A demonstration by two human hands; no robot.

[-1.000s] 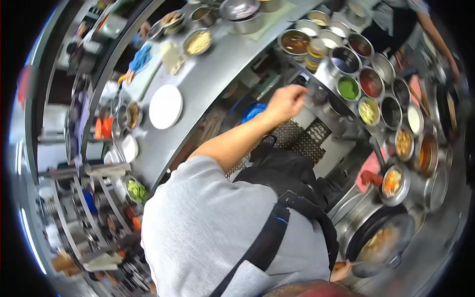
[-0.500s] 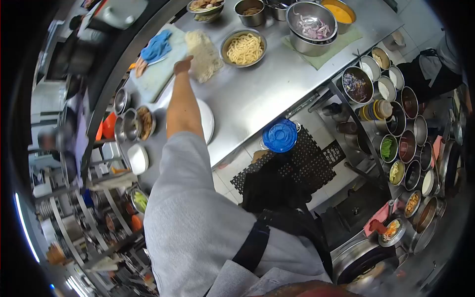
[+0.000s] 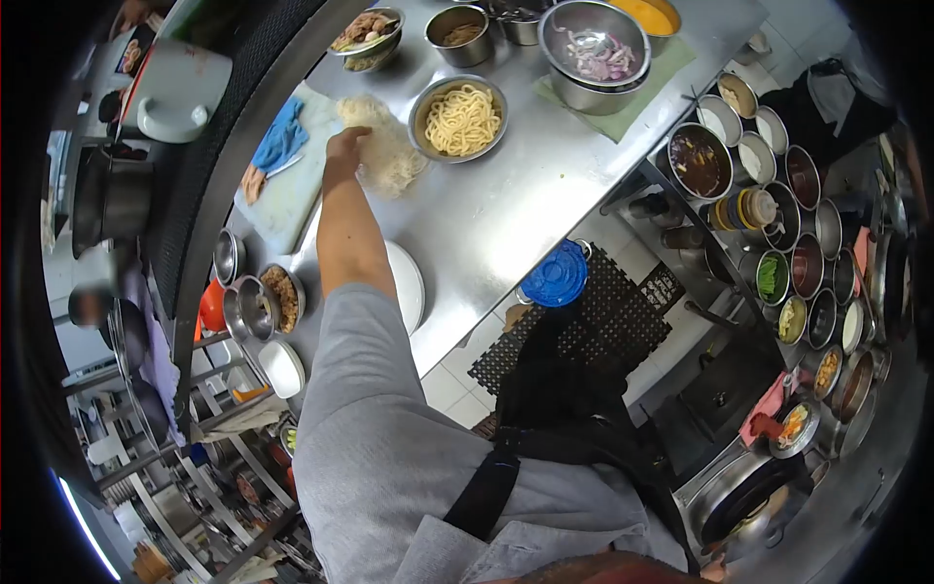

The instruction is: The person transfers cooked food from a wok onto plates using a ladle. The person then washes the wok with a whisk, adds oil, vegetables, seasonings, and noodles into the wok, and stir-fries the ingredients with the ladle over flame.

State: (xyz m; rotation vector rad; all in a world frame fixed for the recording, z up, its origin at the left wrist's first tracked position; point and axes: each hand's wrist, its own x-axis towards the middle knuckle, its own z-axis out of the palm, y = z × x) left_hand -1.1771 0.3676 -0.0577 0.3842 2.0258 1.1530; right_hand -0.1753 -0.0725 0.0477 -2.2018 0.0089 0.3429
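Note:
My left hand (image 3: 347, 148) reaches across the steel table to a flat bundle of pale, thin noodles (image 3: 389, 161). Its fingers are bent over the near left edge of the bundle; the thumb and the fingertips are partly hidden. Just right of the bundle stands a metal bowl of thick yellow noodles (image 3: 461, 119). Left of the hand lies a pale cutting board (image 3: 302, 190) with a blue cloth (image 3: 281, 134) on it. A white round plate (image 3: 407, 292) sits beside my forearm. My right hand does not show.
Toward the back stand a bowl of sliced onion (image 3: 598, 56) and a pot of orange liquid (image 3: 647, 14). Small metal bowls (image 3: 258, 308) sit at the left edge. A blue-lidded bucket (image 3: 555, 273) stands on the floor; a rack of sauce pots (image 3: 699, 163) is at right.
The whole view has shifted. My left hand has moved a little further over the edge of the pale noodles, and the bundle lies slightly nearer to me.

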